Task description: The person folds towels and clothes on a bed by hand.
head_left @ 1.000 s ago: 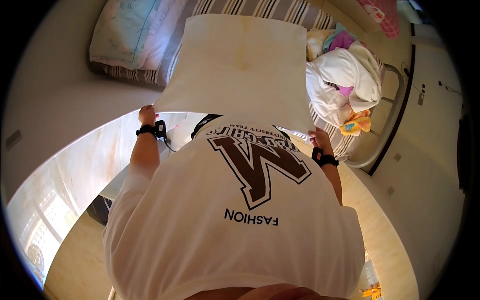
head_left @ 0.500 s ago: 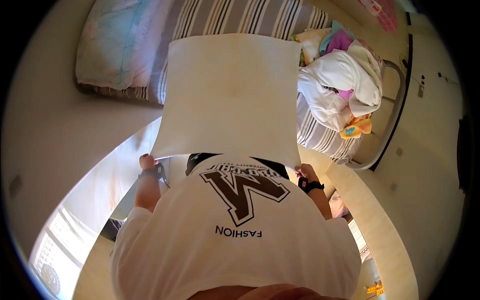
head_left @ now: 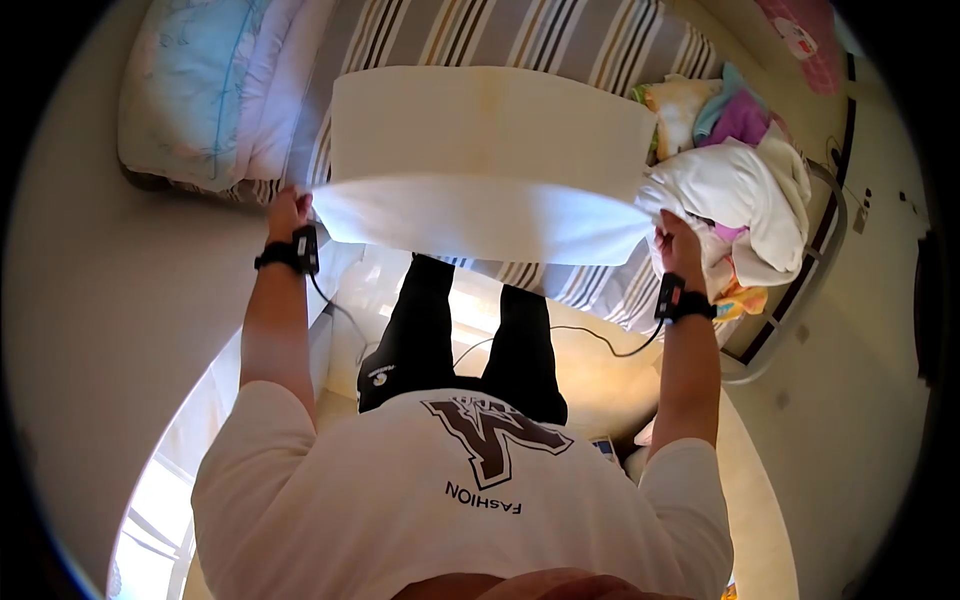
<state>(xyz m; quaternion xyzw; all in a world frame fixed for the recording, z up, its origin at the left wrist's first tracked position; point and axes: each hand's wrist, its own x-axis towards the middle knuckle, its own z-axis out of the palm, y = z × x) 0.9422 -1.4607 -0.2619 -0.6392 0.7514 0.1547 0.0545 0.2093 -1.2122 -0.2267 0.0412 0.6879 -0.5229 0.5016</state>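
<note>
Striped bedding (head_left: 560,35) under a pale cloth (head_left: 480,130) gripped at both sides

Gray, white and brown stripes cover the bed, with folded quilts (head_left: 195,95) at its left end and a heap of clothes (head_left: 735,185) at its right, near a curved metal rail (head_left: 832,265). The pale cloth is stretched across the middle, its far part spread over the stripes.

At its left side, the left hand (head_left: 290,208) has its fingers closed together, pinching the cloth. The right hand (head_left: 678,240) does the same at the opposite side, fingers clamped on the material. Between them runs a bowed line, with a brighter panel below it on the person's side; whether that line is an edge or a fold cannot be told. Each wrist wears a black strapped device with a cable.

Half a second ago, both hands were drawn back beside the shirt (head_left: 460,530), and the cloth reached nearly to it. Now the arms are extended over the bed, the cloth sits farther from the body, and black trousers (head_left: 420,320) show below it.
</note>
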